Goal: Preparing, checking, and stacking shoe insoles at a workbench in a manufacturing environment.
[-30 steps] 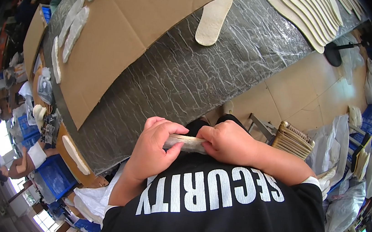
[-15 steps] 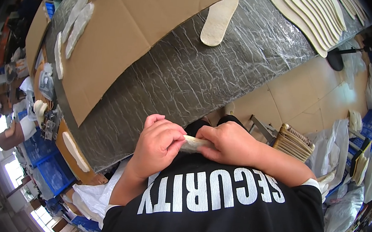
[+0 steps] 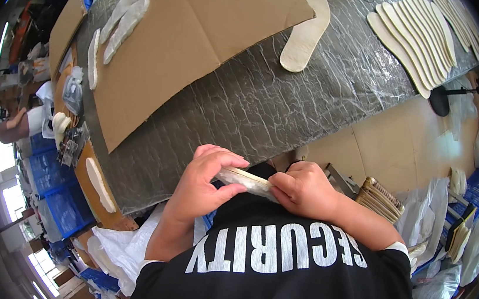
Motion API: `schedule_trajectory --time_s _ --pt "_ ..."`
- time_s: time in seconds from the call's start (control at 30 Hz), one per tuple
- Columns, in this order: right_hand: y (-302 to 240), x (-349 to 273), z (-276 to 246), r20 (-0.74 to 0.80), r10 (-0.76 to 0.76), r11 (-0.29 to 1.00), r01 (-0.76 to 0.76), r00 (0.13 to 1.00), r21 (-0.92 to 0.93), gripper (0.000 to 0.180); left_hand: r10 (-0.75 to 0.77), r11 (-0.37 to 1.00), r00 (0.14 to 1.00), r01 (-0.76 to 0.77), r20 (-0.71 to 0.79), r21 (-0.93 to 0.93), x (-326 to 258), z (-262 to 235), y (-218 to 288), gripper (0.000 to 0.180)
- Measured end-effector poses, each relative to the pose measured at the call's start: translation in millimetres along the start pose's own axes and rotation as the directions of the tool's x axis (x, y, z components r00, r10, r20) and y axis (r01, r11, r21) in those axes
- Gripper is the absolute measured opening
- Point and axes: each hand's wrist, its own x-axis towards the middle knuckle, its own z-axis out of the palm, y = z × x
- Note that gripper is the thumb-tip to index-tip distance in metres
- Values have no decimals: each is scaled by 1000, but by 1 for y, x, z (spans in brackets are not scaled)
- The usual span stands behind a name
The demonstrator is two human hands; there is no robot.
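Note:
A cream insole (image 3: 250, 183) with a fluffy white side is held edge-on in front of my chest, near the table's close edge. My left hand (image 3: 199, 181) has its end between the thumb below and the fingers above. At the other end, my right hand (image 3: 307, 190) pinches the insole with bent fingers. Beyond the hands, a single cream insole (image 3: 305, 36) lies flat on the plastic-covered table (image 3: 245, 100), partly against a cardboard sheet (image 3: 195, 41). Several more insoles (image 3: 414, 45) are fanned out in a row at the far right.
Fluffy white insoles (image 3: 126, 24) line the cardboard's left side. A woven-seat stool (image 3: 379, 200) stands right of my right arm, near hanging plastic bags (image 3: 427, 209). Blue crates (image 3: 68, 204) sit at the left, below another person's arm (image 3: 15, 123).
My left thumb and fingers have spread wider apart around the insole, and more of its fluffy side shows. Table items appear shifted right and down as the view has moved.

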Motion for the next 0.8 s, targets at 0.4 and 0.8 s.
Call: schedule_trajectory --time_s 0.4,0.8 --pt "1 1 -5 -15 77 993 -75 997 89 16 349 860 932 -276 -100 429 0 6 8 24" --pt "-7 1 -14 48 258 951 -263 965 161 17 469 754 879 -343 -92 560 -5 23 6 16"
